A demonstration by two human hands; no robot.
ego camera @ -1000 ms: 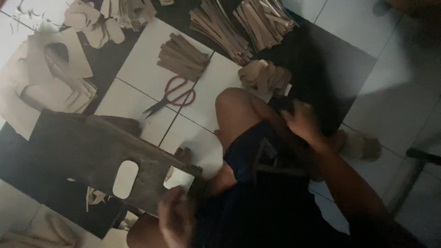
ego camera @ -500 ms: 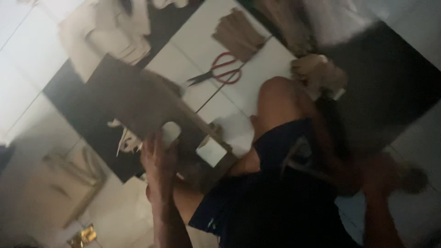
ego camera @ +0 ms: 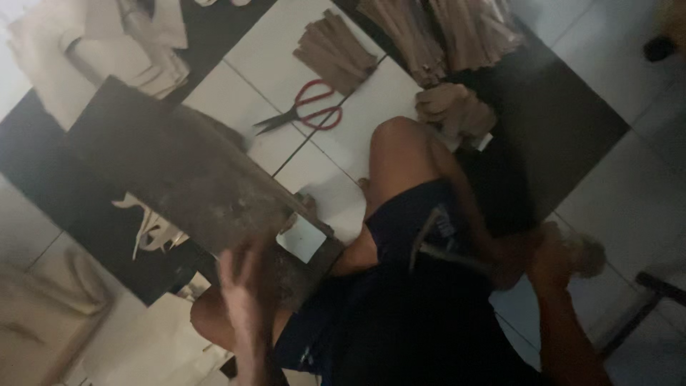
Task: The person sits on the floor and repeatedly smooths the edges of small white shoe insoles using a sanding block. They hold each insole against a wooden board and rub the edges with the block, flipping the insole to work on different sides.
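From where I watch, the far left shows pale cut sheets (ego camera: 107, 43) piled loosely on the checkered floor (ego camera: 614, 207), with more pale sheets (ego camera: 43, 314) lower down, so some cutting looks done already. Next comes the dark wooden board (ego camera: 186, 179), tilted over the person's lap with a small pale offcut (ego camera: 153, 229) lying just under its lower edge. The left hand (ego camera: 243, 286) rests on the board's near edge, fingers spread and laid flat, pinching nothing that I can see. Past the board, red-handled scissors (ego camera: 307, 111) lie untouched on a white tile, closed, near a fanned bundle of brown strips (ego camera: 332, 50); larger brown bundles (ego camera: 436, 28) and a crumpled brown heap (ego camera: 454, 111) sit beyond the raised knee (ego camera: 400, 143). The right hand (ego camera: 550, 257) is low beside the thigh, blurred; I cannot tell whether it grips anything. I judge the work mid-way: stock prepared, board only being positioned.
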